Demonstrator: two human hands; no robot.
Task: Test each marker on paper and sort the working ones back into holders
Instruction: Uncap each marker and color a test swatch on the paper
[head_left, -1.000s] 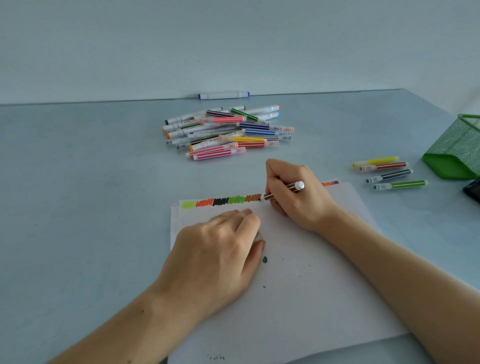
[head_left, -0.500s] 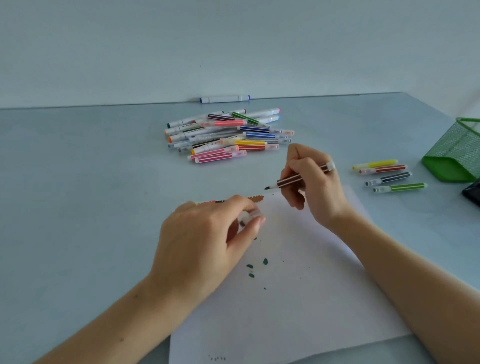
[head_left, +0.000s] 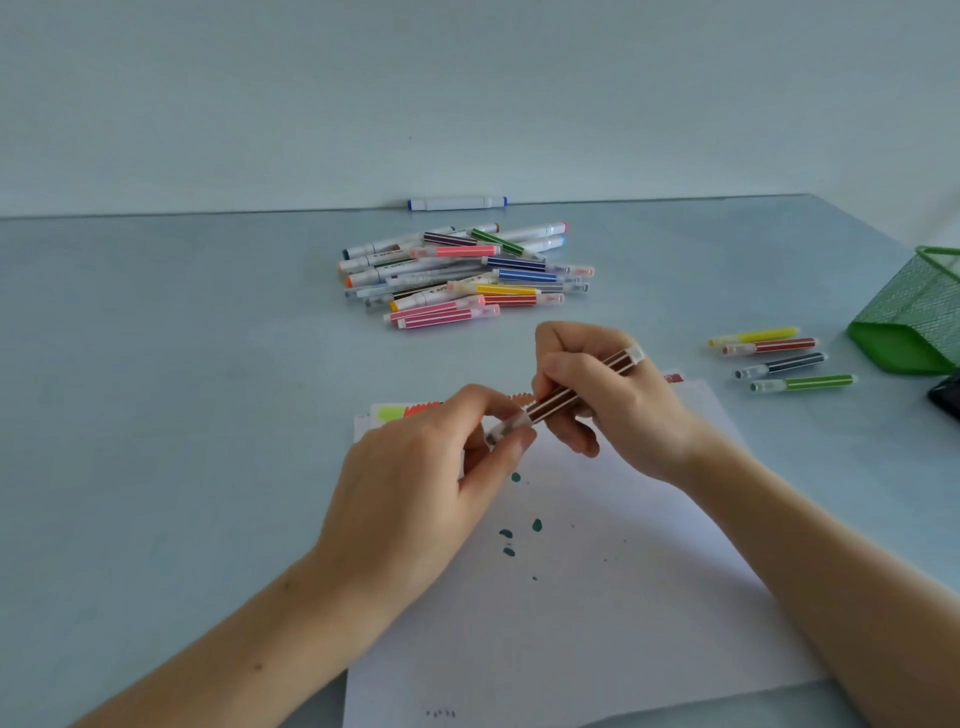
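Now that the brown scribble is down at the end of the colour row along the top edge of the paper (head_left: 613, 597), I have lifted the brown striped marker (head_left: 576, 387) off the sheet and am closing it, where a second ago its tip was still on the page. My right hand (head_left: 608, 400) grips the barrel, fingers curled round it, just above the paper's top edge, and my left hand (head_left: 426, 478) pinches the clear cap (head_left: 506, 428) between thumb and fingertips, pushing it over the tip; half a second back the two were still apart. I cannot tell whether the cap has clicked fully home. The mark it left tells me this one works, so I judge it belongs with the tested ones: the four capped markers (head_left: 779, 358) lying side by side to the right of the paper, near the green mesh holder (head_left: 914, 322) further right at the edge of view. The pile of untested markers (head_left: 462, 275) sits beyond the paper's top edge, well apart from it, and it is large, so most of the job remains. A single white marker with blue ends (head_left: 457, 203) lies further beyond, against the wall. A few dark green blots (head_left: 522, 535) dot the middle of the paper.
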